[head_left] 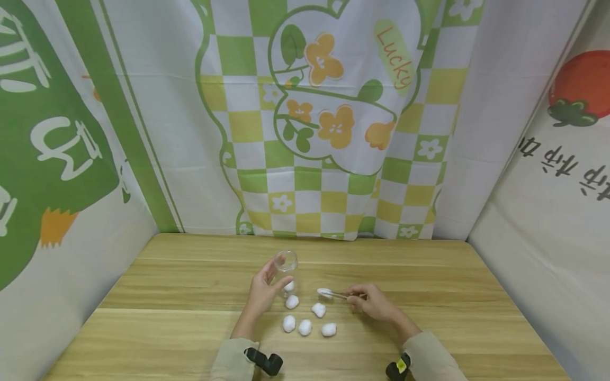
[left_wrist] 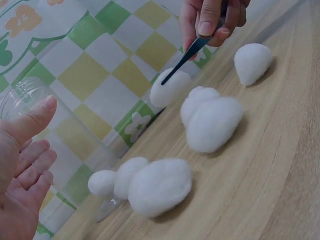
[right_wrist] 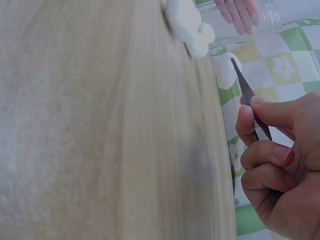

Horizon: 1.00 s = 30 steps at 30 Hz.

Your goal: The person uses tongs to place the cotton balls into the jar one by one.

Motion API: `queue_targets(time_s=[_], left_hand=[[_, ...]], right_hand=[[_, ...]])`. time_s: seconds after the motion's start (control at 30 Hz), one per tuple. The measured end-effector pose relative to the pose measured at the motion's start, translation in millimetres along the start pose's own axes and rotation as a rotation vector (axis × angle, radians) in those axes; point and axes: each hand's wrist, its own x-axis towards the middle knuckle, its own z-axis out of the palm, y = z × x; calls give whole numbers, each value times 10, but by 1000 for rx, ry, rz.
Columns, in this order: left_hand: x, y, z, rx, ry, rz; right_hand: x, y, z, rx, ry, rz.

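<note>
My left hand (head_left: 263,290) holds a clear, open-topped jar (head_left: 286,260) upright on the table, its thumb across the near side. One cotton ball (head_left: 288,286) shows through the jar's wall, low down. Between thumb and fingers, my right hand (head_left: 374,302) grips metal tweezers (right_wrist: 246,90). Their tips pinch a cotton ball (left_wrist: 170,88), held above the table to the right of the jar. Several loose cotton balls (head_left: 305,327) lie in front of the jar, between the two hands.
Both hands work over a wood-grain table (head_left: 190,296). A green-and-yellow checked curtain (head_left: 310,180) hangs behind its far edge, and printed cloth walls (head_left: 534,227) stand on either side. Each sleeve carries a black wrist camera (head_left: 267,362).
</note>
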Motion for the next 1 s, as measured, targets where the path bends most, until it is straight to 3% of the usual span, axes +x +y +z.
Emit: queue_targets(time_s=[1.0], left_hand=[[5,-7,-6,-6,-4,5]], right_hand=[[22,-184,-123,47,-11,-30]])
